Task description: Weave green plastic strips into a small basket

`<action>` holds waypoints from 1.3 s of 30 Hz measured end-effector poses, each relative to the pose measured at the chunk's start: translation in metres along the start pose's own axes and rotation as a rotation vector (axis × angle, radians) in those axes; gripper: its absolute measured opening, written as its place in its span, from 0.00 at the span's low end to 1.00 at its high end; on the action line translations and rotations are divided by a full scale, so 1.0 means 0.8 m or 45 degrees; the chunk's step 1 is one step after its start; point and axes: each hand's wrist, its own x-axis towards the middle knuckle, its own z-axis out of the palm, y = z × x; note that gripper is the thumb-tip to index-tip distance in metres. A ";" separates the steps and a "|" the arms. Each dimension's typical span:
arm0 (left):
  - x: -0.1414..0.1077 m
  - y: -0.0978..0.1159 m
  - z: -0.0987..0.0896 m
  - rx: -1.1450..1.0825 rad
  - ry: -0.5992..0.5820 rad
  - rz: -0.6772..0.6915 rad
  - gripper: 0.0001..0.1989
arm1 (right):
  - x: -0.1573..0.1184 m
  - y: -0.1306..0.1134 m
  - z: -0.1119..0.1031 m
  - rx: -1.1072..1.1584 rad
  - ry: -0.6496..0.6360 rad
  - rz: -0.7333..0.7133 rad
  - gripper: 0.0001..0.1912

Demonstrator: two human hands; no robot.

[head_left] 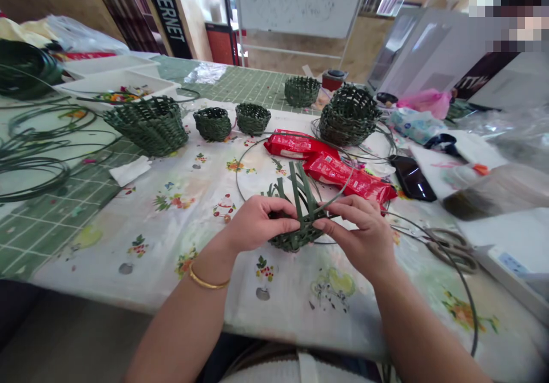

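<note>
A small dark green woven basket (292, 240) with upright flat strips rising from its rim sits on the flowered tablecloth in front of me. My left hand (263, 220) grips its left side, thumb and fingers pinched at the weave. On the right, my right hand (358, 228) pinches a thin green weaving strand (338, 197) against the basket's edge. That strand loops up behind the basket, and a long length trails away past my right forearm. The fingertips partly hide the basket's rim.
Finished green baskets (150, 124) stand along the back. Red packets (326, 163) lie just beyond my hands. To the right are a black phone (412, 177), scissors (452, 246) and a plastic tub (501, 191). Coiled strands (34, 171) and white trays (124, 88) occupy the left.
</note>
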 end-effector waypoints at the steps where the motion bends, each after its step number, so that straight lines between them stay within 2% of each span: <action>1: 0.000 0.000 0.000 0.037 -0.002 0.009 0.09 | 0.001 0.000 -0.001 0.058 -0.053 0.040 0.10; 4: -0.002 0.001 -0.001 0.119 -0.025 0.042 0.09 | 0.001 -0.001 -0.003 0.309 -0.204 0.183 0.13; 6: -0.002 0.003 0.001 0.130 -0.046 0.048 0.09 | 0.000 -0.002 -0.003 0.500 -0.236 0.285 0.13; 11: -0.002 0.004 0.006 0.087 -0.075 0.019 0.09 | -0.004 -0.004 -0.001 0.807 -0.049 0.583 0.08; 14: -0.002 0.004 0.007 0.025 -0.090 0.027 0.11 | -0.003 -0.005 -0.001 0.936 -0.010 0.690 0.08; 18: -0.004 0.004 0.007 -0.064 -0.091 0.000 0.12 | -0.002 -0.004 -0.003 0.958 -0.023 0.712 0.07; 23: -0.007 0.006 0.007 -0.036 -0.118 0.004 0.14 | -0.004 -0.003 -0.004 0.920 -0.026 0.727 0.07; 28: -0.006 0.007 0.003 0.229 -0.117 0.110 0.15 | -0.003 -0.005 -0.004 0.890 -0.006 0.722 0.09; 33: -0.004 0.012 0.002 0.637 -0.114 0.313 0.21 | 0.002 -0.005 0.000 0.882 0.062 0.822 0.13; 39: 0.002 0.011 0.004 0.820 -0.097 0.490 0.11 | 0.005 -0.002 0.006 0.913 0.070 0.840 0.16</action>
